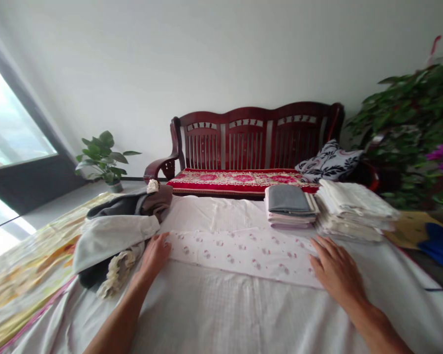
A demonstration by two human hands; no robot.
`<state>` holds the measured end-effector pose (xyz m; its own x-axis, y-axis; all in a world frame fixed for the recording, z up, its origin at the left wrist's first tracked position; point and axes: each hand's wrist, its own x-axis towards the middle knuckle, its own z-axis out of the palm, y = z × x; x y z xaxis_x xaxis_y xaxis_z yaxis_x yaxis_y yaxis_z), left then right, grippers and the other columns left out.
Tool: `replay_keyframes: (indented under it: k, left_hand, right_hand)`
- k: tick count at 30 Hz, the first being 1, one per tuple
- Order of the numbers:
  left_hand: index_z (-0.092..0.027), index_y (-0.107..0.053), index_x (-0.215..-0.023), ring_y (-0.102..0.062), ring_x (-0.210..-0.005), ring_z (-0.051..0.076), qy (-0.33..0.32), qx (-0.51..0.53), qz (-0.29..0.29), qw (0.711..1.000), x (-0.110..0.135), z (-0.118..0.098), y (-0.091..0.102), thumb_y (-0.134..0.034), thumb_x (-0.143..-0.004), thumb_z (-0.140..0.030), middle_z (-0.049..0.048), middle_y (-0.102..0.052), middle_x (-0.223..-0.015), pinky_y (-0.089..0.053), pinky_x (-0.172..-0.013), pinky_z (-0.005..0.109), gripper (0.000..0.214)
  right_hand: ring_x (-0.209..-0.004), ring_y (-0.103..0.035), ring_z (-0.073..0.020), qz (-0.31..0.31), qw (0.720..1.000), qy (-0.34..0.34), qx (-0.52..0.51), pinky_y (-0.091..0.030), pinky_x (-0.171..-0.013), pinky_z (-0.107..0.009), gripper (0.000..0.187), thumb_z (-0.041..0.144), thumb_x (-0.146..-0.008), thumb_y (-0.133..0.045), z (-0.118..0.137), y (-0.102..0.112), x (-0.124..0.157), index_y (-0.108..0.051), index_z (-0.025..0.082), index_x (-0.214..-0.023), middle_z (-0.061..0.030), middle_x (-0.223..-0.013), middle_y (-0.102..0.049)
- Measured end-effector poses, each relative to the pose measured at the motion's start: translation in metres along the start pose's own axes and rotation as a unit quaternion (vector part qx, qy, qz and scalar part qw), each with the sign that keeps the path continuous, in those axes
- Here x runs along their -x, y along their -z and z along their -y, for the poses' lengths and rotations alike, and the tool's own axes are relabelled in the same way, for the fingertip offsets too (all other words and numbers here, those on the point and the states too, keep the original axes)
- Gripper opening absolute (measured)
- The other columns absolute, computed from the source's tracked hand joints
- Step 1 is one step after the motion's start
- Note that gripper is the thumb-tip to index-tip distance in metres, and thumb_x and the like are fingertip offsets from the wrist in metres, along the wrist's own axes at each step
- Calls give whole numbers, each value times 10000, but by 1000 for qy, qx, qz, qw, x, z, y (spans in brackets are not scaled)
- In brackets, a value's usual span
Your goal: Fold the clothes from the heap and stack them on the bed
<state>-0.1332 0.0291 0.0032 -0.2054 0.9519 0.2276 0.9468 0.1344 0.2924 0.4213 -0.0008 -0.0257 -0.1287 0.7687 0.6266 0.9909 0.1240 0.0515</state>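
Observation:
A long strip of white folded cloth (pixel 239 253) with a small pinkish print lies flat across the white sheet in front of me. At its left end, my left hand (pixel 157 254) rests on the edge, palm down, its fingers foreshortened and apparently laid flat. Over the right end is my right hand (pixel 337 270), with fingers spread and the fingertips touching the cloth. Neither hand lifts the fabric.
Left of the strip is a loose heap of white and dark garments (pixel 114 241). Behind its right end stand a folded pile topped with grey (pixel 290 199) and a taller off-white stack (pixel 354 209). Beyond are a wooden bench (pixel 243 137), a cushion (pixel 330 162) and plants (pixel 105 155).

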Motion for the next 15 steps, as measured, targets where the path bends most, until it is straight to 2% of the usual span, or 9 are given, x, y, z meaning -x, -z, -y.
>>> replay_keyframes:
  k: [4,7,9,11,13,15]
  left_hand:
    - [-132,-553,-1340,-666,-1080,278,30,-31,32,999,0,-2,5,-541,-848,-294,186,-665,-1220,-501,-894,365,518]
    - [-152,-595,-1246,-691,-958,258,51,21,61,997,-6,-1,10,-601,-800,-313,134,-721,-1060,-498,-786,320,475]
    - [-160,-654,-1072,-688,-833,241,73,82,82,991,-9,0,13,-636,-746,-313,83,-730,-883,-474,-694,291,361]
    - [-161,-661,-854,-646,-687,211,90,164,102,977,-11,-4,17,-648,-704,-340,35,-676,-705,-424,-595,265,234]
    - [-165,-618,-718,-559,-549,164,92,267,111,953,-9,-15,22,-643,-691,-417,-11,-574,-569,-357,-513,243,254]
    - [-163,-602,-712,-485,-480,127,83,371,107,919,-4,-38,28,-638,-690,-511,-42,-512,-528,-312,-473,227,350]
  right_hand:
    - [-1271,-535,-326,-23,999,12,-37,-418,-1075,-511,433,259,-899,-431,4,4,-5,-645,162,-1262,-168,-1331,-620]
    - [-1272,-532,-321,-25,998,15,-57,-430,-1079,-506,438,241,-882,-450,8,8,-7,-660,191,-1263,-145,-1335,-621]
    - [-1276,-532,-315,-24,998,17,-64,-433,-1086,-492,430,231,-875,-463,10,10,-9,-675,192,-1247,-139,-1338,-621]
    - [-1270,-540,-308,-26,996,16,-79,-434,-1093,-485,411,222,-876,-463,14,12,-10,-694,181,-1214,-143,-1330,-627]
    - [-1259,-553,-306,-30,993,8,-117,-432,-1099,-496,387,222,-886,-448,23,16,-12,-713,175,-1164,-148,-1306,-645]
    - [-1225,-582,-299,-21,982,-16,-189,-441,-1089,-510,366,234,-895,-435,38,22,-14,-726,185,-1111,-141,-1257,-677]
